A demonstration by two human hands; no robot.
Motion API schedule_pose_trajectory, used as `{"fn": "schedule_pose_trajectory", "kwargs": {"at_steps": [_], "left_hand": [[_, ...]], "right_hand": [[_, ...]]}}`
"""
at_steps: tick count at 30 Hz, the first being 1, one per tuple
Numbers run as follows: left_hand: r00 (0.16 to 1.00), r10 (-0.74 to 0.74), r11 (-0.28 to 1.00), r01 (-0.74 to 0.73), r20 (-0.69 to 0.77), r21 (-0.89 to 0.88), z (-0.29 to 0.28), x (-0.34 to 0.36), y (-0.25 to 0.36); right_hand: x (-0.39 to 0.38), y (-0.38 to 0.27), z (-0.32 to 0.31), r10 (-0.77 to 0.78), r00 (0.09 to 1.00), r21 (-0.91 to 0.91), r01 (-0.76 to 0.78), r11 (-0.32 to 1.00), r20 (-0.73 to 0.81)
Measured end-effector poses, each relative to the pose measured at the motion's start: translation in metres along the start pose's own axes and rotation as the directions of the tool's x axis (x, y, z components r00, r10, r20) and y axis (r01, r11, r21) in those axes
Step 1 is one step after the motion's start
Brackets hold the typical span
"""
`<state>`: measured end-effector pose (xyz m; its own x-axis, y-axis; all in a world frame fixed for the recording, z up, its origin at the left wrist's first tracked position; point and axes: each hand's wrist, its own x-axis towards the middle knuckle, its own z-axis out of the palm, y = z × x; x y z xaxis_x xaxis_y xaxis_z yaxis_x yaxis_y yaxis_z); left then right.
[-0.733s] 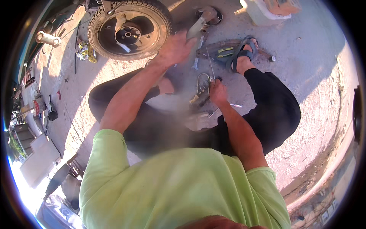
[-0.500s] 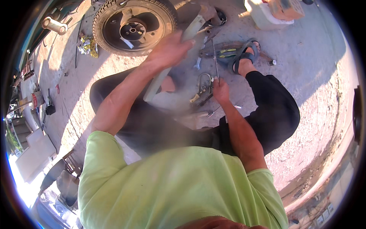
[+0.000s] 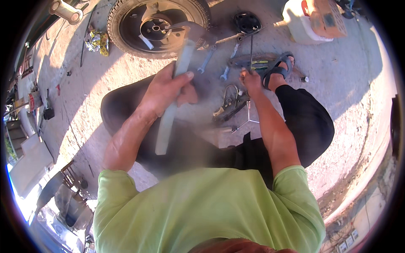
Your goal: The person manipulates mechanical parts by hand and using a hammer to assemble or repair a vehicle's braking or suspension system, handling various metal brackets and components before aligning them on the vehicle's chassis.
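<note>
My left hand (image 3: 168,89) grips the pale handle (image 3: 166,130) of a hammer, whose dark, blurred head (image 3: 197,33) is over the lower edge of a wheel with tyre (image 3: 118,23). My right hand (image 3: 252,82) is closed on a thin metal rod (image 3: 251,48) that points away from me, near pliers (image 3: 260,67) with yellow-green handles. Below my hands lie a metal clamp-like tool (image 3: 223,110) and a T-handled wrench (image 3: 249,120). Open-ended spanners (image 3: 206,59) lie on the concrete beyond my hands.
My sandalled foot (image 3: 282,69) is right of my right hand. A dark round part (image 3: 247,22) lies beside the wheel. A white container (image 3: 297,31) and hollow brick (image 3: 325,21) stand at top right, a crumpled foil packet (image 3: 97,42) at left. Scattered tools and panels (image 3: 31,156) line the left.
My left hand has lowered toward me and leftward, bringing the hammer more upright in view and down over my left leg. My right hand has moved forward and right with the rod.
</note>
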<state>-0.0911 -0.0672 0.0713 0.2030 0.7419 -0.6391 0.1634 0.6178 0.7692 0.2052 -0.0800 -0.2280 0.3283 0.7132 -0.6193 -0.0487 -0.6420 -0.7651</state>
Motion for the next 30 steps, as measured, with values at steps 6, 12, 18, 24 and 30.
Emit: {"fn": "schedule_pose_trajectory", "kwargs": {"at_steps": [6,12,18,24,30], "left_hand": [[0.998,-0.049,0.992,0.044,-0.040,-0.122,-0.009,0.010,0.008],[0.999,-0.028,0.987,0.023,-0.031,-0.156,-0.014,0.011,0.002],[0.995,-0.091,0.985,0.083,-0.047,-0.154,-0.015,0.016,0.005],[0.994,-0.108,0.988,0.104,-0.030,-0.118,-0.014,0.021,0.005],[0.993,-0.113,0.993,0.114,0.016,-0.034,-0.008,0.025,0.008]], "right_hand": [[0.101,0.108,0.017,-0.352,0.921,-0.235,0.384,0.893,0.165],[0.085,0.028,0.048,0.161,0.987,0.047,-0.160,0.986,-0.011],[0.162,0.074,0.046,0.131,0.982,-0.149,-0.151,0.977,-0.136],[0.180,0.068,0.040,0.159,0.979,-0.188,-0.181,0.965,-0.129],[0.151,0.021,0.047,0.228,0.962,-0.113,-0.246,0.963,-0.152]]}}
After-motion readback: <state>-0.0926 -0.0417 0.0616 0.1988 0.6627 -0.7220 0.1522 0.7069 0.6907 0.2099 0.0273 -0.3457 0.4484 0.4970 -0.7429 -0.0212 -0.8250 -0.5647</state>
